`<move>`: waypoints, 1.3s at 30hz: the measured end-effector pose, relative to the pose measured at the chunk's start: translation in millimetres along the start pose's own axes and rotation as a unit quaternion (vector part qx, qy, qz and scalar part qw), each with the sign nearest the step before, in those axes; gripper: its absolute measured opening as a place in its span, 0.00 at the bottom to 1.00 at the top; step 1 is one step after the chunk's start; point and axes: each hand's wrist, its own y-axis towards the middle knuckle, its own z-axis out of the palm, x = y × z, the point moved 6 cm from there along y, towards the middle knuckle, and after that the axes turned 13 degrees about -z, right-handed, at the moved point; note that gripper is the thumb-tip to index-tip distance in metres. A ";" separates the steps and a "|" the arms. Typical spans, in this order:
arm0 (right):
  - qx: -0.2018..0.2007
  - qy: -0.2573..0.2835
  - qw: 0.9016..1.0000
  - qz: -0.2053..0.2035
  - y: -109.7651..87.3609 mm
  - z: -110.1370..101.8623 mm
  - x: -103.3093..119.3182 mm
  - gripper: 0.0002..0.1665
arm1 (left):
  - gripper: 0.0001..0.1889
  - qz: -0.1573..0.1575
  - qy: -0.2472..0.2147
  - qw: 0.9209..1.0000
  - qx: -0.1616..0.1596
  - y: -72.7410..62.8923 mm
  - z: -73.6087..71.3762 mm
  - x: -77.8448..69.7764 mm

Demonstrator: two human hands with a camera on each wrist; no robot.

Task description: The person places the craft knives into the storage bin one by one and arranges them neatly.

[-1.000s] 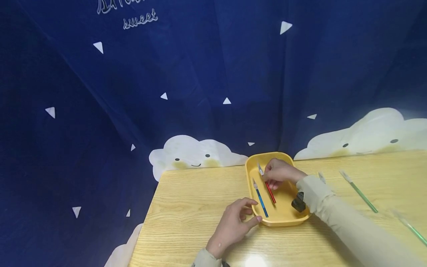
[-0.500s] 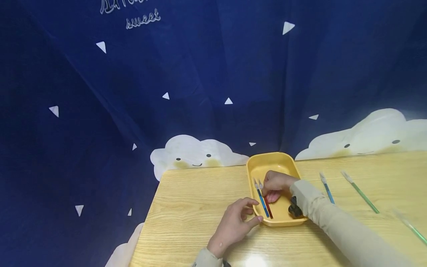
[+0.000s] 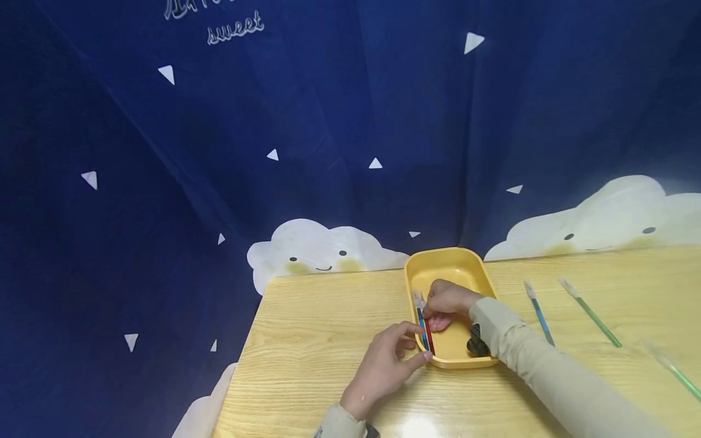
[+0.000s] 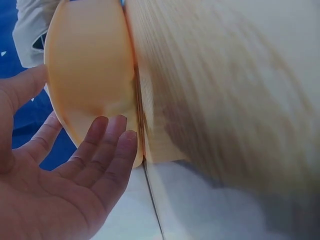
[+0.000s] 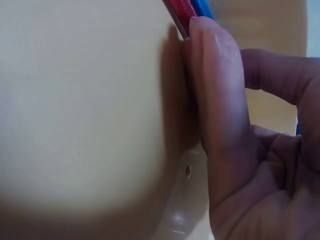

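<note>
Right hand [image 3: 448, 300] pinches the red tool [image 3: 429, 337] — left hand [image 3: 383, 364], relaxed, touches the yellow tray [image 3: 467, 364].

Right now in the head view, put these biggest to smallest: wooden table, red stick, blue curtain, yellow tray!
1. Blue curtain
2. Wooden table
3. Yellow tray
4. Red stick (partly hidden, but clearly smallest)

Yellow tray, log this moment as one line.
Right hand: holding red craft knife inside yellow tray; Blue craft knife: beside red one; Left hand: at rim; Table: three craft knives visible
</note>
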 end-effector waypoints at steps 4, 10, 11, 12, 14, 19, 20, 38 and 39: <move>-0.014 -0.025 1.000 -0.001 -0.3 -4.6 0.3 0.08 | 0.19 0.001 0.003 1.000 -0.002 0.7 1.1 0.1; -0.037 -0.042 0.998 -0.012 -1.7 -11.3 2.5 0.11 | 0.19 -0.001 0.009 1.000 -0.003 0.9 0.9 -0.6; -0.040 -0.044 0.998 -0.014 -1.9 -12.1 2.8 0.13 | 0.19 -0.002 0.009 1.000 -0.002 1.0 1.0 -0.5; -0.042 -0.045 0.998 -0.016 -2.1 -12.8 3.2 0.14 | 0.19 -0.003 0.009 1.000 -0.001 1.1 1.0 -0.5; -0.043 -0.044 0.998 -0.018 -2.5 -13.3 3.8 0.17 | 0.20 -0.006 0.009 1.000 0.001 1.2 1.2 -0.2; -0.035 -0.046 0.998 -0.013 -2.6 -11.5 5.6 0.16 | 0.20 -0.008 0.010 1.000 0.003 0.7 0.9 0.4; -0.034 -0.045 0.998 -0.011 -2.2 -11.0 5.6 0.16 | 0.20 -0.008 0.011 1.000 0.003 0.5 0.7 0.5; 0.007 -0.020 1.000 0.001 -2.4 -4.3 1.7 0.15 | 0.20 -0.005 0.016 1.000 0.001 -0.4 -0.1 0.9; 0.009 -0.019 1.000 0.002 -2.7 -4.1 1.8 0.15 | 0.20 -0.005 0.015 1.000 0.002 -0.4 0.0 1.0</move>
